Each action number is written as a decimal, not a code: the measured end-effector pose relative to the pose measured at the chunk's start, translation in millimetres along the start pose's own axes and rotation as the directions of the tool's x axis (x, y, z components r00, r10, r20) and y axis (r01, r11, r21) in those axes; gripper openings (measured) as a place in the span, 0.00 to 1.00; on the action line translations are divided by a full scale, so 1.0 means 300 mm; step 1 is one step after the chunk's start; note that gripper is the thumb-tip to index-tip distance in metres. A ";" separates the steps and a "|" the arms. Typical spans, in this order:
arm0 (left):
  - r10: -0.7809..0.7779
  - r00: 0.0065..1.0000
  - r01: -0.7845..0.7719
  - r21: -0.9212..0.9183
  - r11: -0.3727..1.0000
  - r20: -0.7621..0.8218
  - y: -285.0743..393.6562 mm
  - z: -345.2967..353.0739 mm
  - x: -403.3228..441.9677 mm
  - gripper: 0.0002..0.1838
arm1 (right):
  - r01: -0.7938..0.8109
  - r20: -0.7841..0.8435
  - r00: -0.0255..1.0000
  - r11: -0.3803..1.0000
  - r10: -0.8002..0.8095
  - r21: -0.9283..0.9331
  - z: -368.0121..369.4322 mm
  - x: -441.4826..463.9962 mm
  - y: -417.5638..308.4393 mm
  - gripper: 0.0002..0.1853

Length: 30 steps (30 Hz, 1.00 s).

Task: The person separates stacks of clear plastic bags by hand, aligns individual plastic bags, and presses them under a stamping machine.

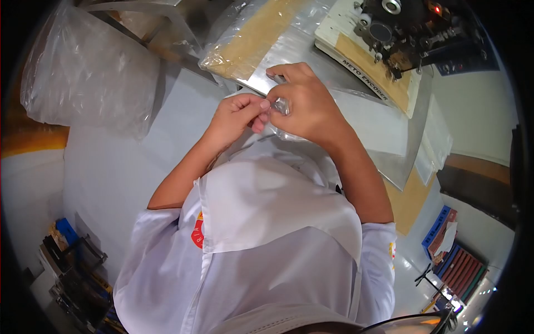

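Observation:
Close to my body, at the table's edge, both hands meet over crumpled clear plastic (pixel 282 106), which looks like a small bag. My left hand (pixel 238 118) pinches its left side between thumb and fingertips. From the right, my right hand (pixel 306 103) grips the same plastic, its thumb and index finger touching near the left thumb. Part of the plastic hangs below the right palm. Whether anything lies inside it is hidden by my fingers.
Ahead on the right stands a machine marked "METO ENCODER" (pixel 364 79). Clear plastic bags with brown strips (pixel 245 47) lie on the metal table beyond my hands. A large clear plastic sack (pixel 92 78) hangs at the left. Binders (pixel 459 267) stand at the lower right.

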State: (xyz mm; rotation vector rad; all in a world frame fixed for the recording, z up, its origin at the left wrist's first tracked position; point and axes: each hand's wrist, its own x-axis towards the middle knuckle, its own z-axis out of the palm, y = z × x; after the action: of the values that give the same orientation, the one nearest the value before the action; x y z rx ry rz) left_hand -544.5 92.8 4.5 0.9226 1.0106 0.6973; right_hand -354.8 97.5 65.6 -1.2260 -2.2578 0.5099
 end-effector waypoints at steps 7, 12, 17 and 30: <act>0.464 0.885 -0.350 0.623 0.700 -0.025 -0.027 0.010 0.002 0.10 | 0.004 -0.046 0.999 0.970 0.008 0.242 -0.029 -0.023 0.010 0.08; -0.061 0.995 0.068 -0.095 0.993 0.075 0.026 -0.022 0.004 0.09 | 0.028 -0.066 0.998 0.937 -0.005 0.348 -0.026 -0.024 0.016 0.06; -0.140 0.979 0.139 0.017 0.990 0.149 0.045 0.004 0.006 0.11 | 0.082 -0.098 0.994 0.937 -0.052 0.340 -0.012 -0.015 0.024 0.06; -0.292 0.951 0.253 0.297 0.921 0.098 0.083 0.044 0.241 0.13 | 0.135 -0.450 0.872 0.977 -0.195 -0.162 -0.126 -0.178 0.170 0.12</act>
State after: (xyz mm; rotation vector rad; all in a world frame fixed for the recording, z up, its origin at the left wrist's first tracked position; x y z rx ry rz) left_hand -506.3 160.2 1.1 1.0352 1.1035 0.2517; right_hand -274.2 81.7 53.8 -1.0609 -1.9732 -0.0014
